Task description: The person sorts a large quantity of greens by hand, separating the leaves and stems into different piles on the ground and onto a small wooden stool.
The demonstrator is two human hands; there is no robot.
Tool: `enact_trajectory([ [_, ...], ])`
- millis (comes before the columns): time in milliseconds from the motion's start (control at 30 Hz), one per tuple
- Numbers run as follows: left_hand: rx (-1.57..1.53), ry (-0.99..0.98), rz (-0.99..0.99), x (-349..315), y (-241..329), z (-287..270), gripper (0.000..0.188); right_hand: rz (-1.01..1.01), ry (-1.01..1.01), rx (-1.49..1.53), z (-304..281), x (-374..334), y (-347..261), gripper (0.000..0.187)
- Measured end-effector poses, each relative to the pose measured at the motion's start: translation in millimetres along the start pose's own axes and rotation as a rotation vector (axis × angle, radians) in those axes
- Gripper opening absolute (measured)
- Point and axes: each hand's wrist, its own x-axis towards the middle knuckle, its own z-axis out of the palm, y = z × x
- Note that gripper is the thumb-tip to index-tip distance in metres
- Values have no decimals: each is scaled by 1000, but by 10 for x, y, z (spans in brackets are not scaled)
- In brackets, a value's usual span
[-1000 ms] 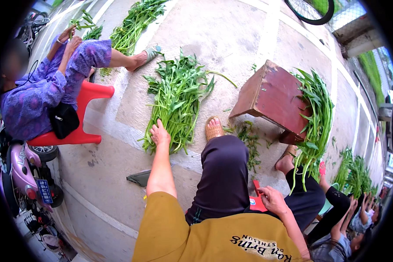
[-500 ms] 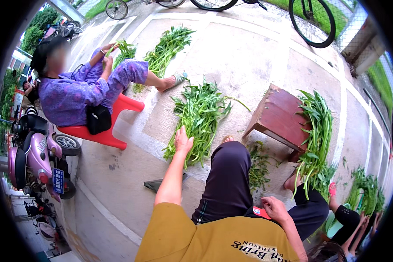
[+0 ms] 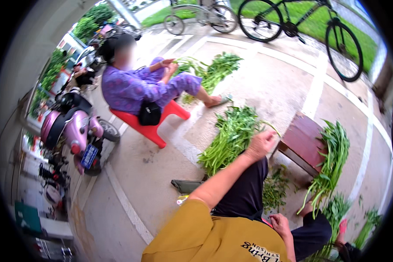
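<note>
The heap of leafy greens [image 3: 226, 142] lies on the pale paving just off the middle of our view, toward three o'clock. We see long, slim, bright green stems fanning out at its seven o'clock end, with darker, narrow, pointed leaves massed and tangled toward one o'clock. The stalks run roughly the same way, loosely spread rather than tied, as far as we can see.

The left hand [image 3: 263, 144] is at the heap's three o'clock side, its fingers curled in. A pale stem [image 3: 271, 127] curves just beyond the fingers; the view is poor there, and we cannot fairly tell whether they grip it or merely pass in front. The left forearm and the dark-trousered knee [image 3: 249, 187] cover the heap's lower edge.

The right hand [image 3: 280, 223], well apart from the left, sits at five o'clock from the heap, fingers bent beside a red thing [image 3: 267, 222] mostly hidden by the lap and shirt; we cannot tell whether it holds anything.

At three o'clock, a second bundle of greens [image 3: 335, 150] drapes over a wooden stool [image 3: 305, 139]. Toward our four o'clock rim, more greens [image 3: 367, 228] blur and are partly lost in darkness.
</note>
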Motion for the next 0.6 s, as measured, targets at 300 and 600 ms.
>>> enact_trajectory([
  [300, -3, -264, -2, -435, 162, 805, 23, 185, -116, 223, 193, 7, 283, 20],
  [600, -122, -323, -87, -30, 359, 1434, 24, 74, -160, 0, -78, 65, 39, 28],
])
